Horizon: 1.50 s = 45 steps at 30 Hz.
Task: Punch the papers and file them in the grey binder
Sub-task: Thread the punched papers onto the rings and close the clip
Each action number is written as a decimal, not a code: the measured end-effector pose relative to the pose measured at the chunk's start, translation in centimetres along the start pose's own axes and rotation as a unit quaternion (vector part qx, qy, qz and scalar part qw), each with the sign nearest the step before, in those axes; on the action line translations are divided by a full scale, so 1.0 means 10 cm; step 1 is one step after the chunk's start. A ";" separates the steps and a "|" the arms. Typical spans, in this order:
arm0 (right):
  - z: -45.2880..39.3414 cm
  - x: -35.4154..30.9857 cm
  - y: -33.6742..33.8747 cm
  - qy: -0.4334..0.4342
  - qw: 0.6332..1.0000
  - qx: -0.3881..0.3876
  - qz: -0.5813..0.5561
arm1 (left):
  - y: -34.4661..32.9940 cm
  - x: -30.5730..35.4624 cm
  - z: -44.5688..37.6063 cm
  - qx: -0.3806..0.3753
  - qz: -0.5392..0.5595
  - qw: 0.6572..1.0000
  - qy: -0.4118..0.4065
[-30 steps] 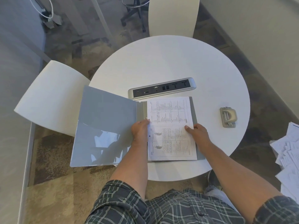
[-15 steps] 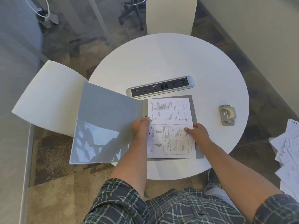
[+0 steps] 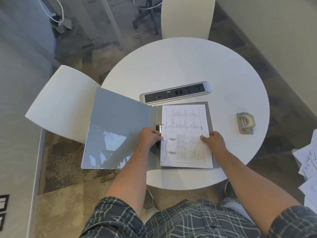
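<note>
**A:** Start big. What's on the round white table (image 3: 180, 62)?

**B:** The grey binder (image 3: 118, 127), lying open. Its front cover hangs off the table's left edge over a white chair (image 3: 56, 103). The back cover lies flat on the table, just in front of the built-in power strip (image 3: 175, 92).

**A:** And the papers?

**B:** The printed sheets (image 3: 186, 136) lie on the back cover, their left edge up against the metal ring clip (image 3: 158, 128). I can see one punched hole near that edge. The hole punch (image 3: 245, 123) sits well apart to the right, and more loose papers (image 3: 307, 162) are piled off to the far right, off the table.

**A:** The hands?

**B:** The left hand (image 3: 149, 137) is curled over the ring clip, fingers bent around it; whether the rings are open or closed under it I can't tell. The right hand (image 3: 214, 140) is mostly open, thumb pressed on top of the sheets at their right edge, pinning them rather than gripping.

**A:** What might go wrong?

**B:** I'd guess the holes could miss the prongs if the stack slides under that thumb, and then the paper tears or buckles. The overhanging cover could also drag the binder leftwards if the left hand lets go.
</note>
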State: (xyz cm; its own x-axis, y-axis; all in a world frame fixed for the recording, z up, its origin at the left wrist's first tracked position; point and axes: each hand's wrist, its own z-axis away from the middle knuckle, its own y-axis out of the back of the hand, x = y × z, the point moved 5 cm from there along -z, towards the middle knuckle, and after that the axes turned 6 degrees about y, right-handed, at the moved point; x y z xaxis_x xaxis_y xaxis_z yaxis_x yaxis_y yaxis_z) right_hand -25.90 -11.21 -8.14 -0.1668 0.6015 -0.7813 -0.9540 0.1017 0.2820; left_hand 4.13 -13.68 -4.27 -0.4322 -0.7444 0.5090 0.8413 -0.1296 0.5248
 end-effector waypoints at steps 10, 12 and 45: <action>0.10 -0.05 0.09 -0.004 0.995 -0.004 -0.103 | -0.05 -0.04 0.05 -0.019 -0.026 0.999 -0.001; 0.11 -0.04 0.09 0.006 0.996 -0.009 -0.089 | -0.06 -0.02 0.05 -0.021 -0.036 0.999 0.004; 0.10 0.01 0.10 0.032 0.999 -0.020 0.006 | -0.08 0.01 0.09 -0.022 -0.073 0.997 0.011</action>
State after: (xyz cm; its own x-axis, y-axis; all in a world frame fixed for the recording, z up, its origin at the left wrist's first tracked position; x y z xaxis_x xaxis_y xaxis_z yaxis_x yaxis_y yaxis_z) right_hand -26.58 -10.20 -7.40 -0.1919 0.5500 -0.8128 -0.9610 0.0626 0.2692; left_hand 3.12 -13.05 -3.98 -0.5442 -0.7299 0.4136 0.7836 -0.2661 0.5614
